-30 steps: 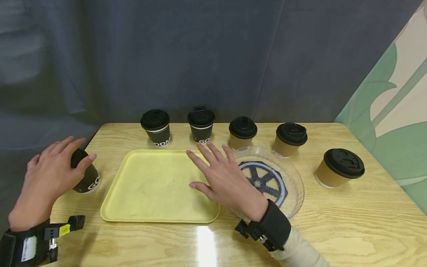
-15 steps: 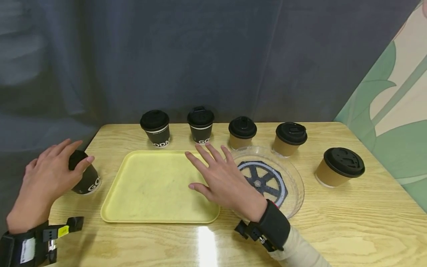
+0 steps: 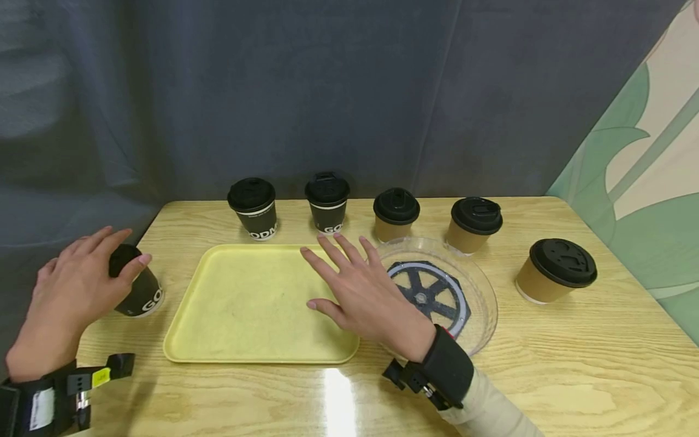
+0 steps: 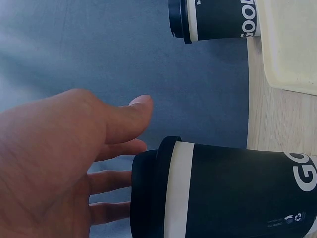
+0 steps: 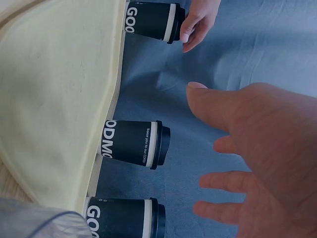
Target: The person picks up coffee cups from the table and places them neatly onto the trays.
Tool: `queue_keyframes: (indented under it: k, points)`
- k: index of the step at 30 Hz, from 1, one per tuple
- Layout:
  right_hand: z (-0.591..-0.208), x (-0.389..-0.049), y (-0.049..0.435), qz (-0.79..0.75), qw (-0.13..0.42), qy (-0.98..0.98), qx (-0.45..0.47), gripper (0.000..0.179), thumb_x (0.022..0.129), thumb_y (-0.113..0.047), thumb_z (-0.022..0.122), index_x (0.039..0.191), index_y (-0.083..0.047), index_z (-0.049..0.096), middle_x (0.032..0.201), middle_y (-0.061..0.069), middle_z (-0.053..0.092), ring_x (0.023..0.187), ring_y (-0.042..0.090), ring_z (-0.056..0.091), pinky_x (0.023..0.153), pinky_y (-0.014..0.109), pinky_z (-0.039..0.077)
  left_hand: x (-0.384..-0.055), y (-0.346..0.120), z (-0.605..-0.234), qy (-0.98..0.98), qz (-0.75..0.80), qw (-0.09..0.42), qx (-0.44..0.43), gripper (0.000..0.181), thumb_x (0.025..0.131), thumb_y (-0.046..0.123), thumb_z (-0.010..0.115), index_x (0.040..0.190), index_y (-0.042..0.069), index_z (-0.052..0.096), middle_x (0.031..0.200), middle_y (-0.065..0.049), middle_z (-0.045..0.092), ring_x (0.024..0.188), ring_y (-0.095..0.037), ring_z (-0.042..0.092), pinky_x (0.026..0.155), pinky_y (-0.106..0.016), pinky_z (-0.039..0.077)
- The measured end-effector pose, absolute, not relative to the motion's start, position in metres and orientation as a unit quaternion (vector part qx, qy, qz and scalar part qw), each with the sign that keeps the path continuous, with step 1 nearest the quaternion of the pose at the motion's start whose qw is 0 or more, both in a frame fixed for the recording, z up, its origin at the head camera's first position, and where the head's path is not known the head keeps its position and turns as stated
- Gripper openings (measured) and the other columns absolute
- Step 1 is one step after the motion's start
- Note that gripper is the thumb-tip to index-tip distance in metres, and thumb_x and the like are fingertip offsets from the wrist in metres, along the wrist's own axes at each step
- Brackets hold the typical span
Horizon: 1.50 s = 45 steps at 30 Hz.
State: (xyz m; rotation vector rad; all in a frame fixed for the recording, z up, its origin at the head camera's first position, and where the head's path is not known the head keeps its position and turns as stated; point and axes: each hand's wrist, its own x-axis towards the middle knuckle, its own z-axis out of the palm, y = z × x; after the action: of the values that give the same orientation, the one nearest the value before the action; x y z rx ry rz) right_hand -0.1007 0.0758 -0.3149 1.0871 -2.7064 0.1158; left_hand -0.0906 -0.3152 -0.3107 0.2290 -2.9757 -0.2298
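At the left of the head view, my left hand (image 3: pixel 76 291) reaches over a black paper coffee cup (image 3: pixel 143 294) with a black lid. Its fingers are loosely extended at the far side of the lid (image 4: pixel 148 193), and the thumb stands apart from the cup in the left wrist view. That cup stands upright on the table. My right hand (image 3: pixel 366 294) hovers with spread fingers above the right edge of a yellow tray (image 3: pixel 235 352), holding nothing. Two more black cups, one left (image 3: pixel 256 218) and one right (image 3: pixel 329 212), stand behind the tray.
A clear round plastic dish (image 3: pixel 486 315), with a black-and-grey spoked wheel shape seen in it, lies partly under my right forearm. Brown lidded cups stand behind it, one left (image 3: pixel 394 227) and one right (image 3: pixel 469 233); another brown cup (image 3: pixel 537 282) is farther right. A dark curtain (image 3: pixel 327 91) hangs behind.
My left hand has drifted slightly left, so its thumb sits a little farther left over the cup's lid. The right hand stays nearly still; cups and tray keep their places.
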Motion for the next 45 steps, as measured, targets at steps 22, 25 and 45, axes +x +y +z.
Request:
queue_keyframes:
  k: [22,25,45]
  points:
    - [-0.3153,-0.0986,0.0719,0.039,0.103,-0.921,0.373,0.068,0.096,-0.055,0.050,0.154,-0.025,0.029,0.159,0.009,0.029,0.148,0.031,0.027,0.117,0.059,0.023,-0.0915,-0.3215,-0.3160,-0.991,-0.086,0.068,0.083,0.078,0.098,0.060,0.036,0.149,0.001,0.029,0.154,-0.032,0.019,0.134,-0.060,0.020,0.097,-0.079,0.018]
    - [-0.3154,-0.0983,0.0712,0.040,0.096,-0.921,0.375,0.068,0.096,-0.055,0.050,0.154,-0.025,0.028,0.159,0.009,0.029,0.148,0.031,0.027,0.118,0.060,0.022,-0.0923,-0.3227,-0.3179,-0.990,-0.088,0.067,0.084,0.078,0.098,0.060,0.036,0.149,0.002,0.029,0.154,-0.032,0.018,0.134,-0.060,0.019,0.096,-0.080,0.019]
    - [-0.3191,-0.0975,0.0690,0.033,0.094,-0.918,0.383,0.069,0.096,-0.055,0.049,0.154,-0.025,0.028,0.159,0.010,0.030,0.147,0.033,0.029,0.117,0.060,0.022,-0.0909,-0.3209,-0.3186,-0.991,-0.097,0.040,0.087,0.078,0.099,0.058,0.037,0.149,-0.001,0.027,0.150,-0.035,0.021,0.130,-0.062,0.022,0.093,-0.081,0.022]
